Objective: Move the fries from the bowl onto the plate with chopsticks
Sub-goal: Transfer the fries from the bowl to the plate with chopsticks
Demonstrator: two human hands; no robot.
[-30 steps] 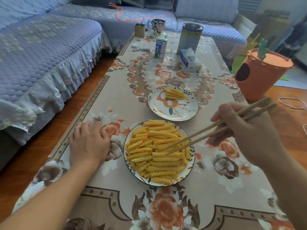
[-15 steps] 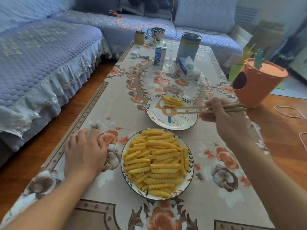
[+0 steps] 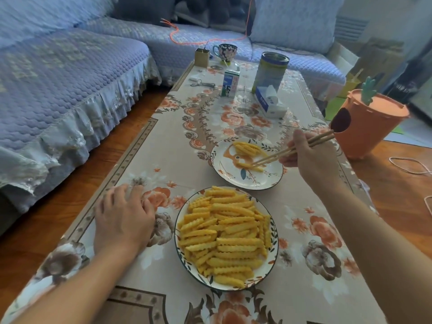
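A patterned bowl (image 3: 273,250) heaped with crinkle-cut yellow fries (image 3: 228,235) sits near the table's front. Behind it lies a white patterned plate (image 3: 266,181) with a few fries (image 3: 247,148) at its far side and one fry (image 3: 253,167) near its middle. My right hand (image 3: 311,157) grips a pair of wooden chopsticks (image 3: 292,150), and their tips touch that middle fry over the plate. My left hand (image 3: 124,217) rests palm down on the tablecloth left of the bowl, fingers spread and holding nothing.
The flower-patterned table (image 3: 315,265) also carries a milk carton (image 3: 231,83), a tall tin (image 3: 271,72), a tissue pack (image 3: 270,104), a mug (image 3: 225,52), a small box (image 3: 202,57) and scissors (image 3: 202,84). An orange carrot-shaped bin (image 3: 367,127) stands right; a blue sofa (image 3: 58,90) runs left.
My right hand carried the chopsticks from the bowl to the plate. A fry now lies near the plate's middle at the chopstick tips. My left hand stayed put.
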